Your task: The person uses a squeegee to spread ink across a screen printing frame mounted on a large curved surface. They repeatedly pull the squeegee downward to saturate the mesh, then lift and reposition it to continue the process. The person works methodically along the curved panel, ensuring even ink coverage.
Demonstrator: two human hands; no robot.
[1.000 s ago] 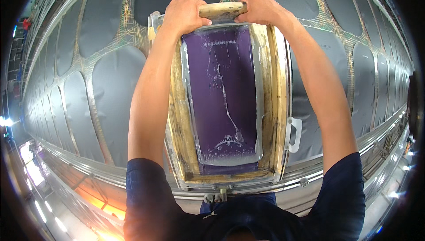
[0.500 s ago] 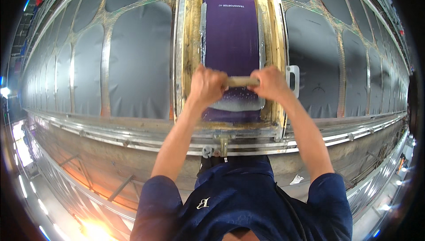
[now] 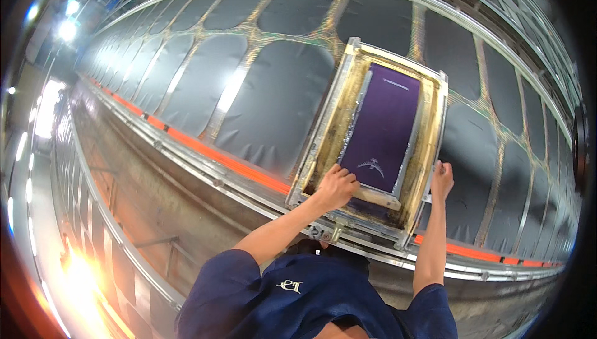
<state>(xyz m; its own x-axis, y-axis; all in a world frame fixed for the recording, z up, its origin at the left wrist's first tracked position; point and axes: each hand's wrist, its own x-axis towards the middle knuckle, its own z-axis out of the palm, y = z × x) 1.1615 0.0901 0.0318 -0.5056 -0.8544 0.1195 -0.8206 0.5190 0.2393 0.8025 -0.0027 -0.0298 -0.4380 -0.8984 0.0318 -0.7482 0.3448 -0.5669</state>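
A screen-printing frame (image 3: 429,87) with metal edges and a yellowed, stained border lies on the dark panels. Its purple mesh (image 3: 385,121) carries a pale curved mark near the close end and a pale line at the far end. My left hand (image 3: 339,186) is closed round the left end of a wooden squeegee (image 3: 377,198), which lies across the near end of the mesh. On the frame's right side, my right hand (image 3: 442,180) is closed round the frame's side handle, most of which my fingers hide.
Dark grey panels (image 3: 273,102) run along the long table both ways, with shiny strips between them. A metal rail (image 3: 249,199) and an orange strip (image 3: 205,150) follow the near edge. Bright orange light glows at lower left.
My right hand has left the squeegee for the frame's side handle. The squeegee, still in my left hand, now lies at the mesh's near end. The whole view has turned.
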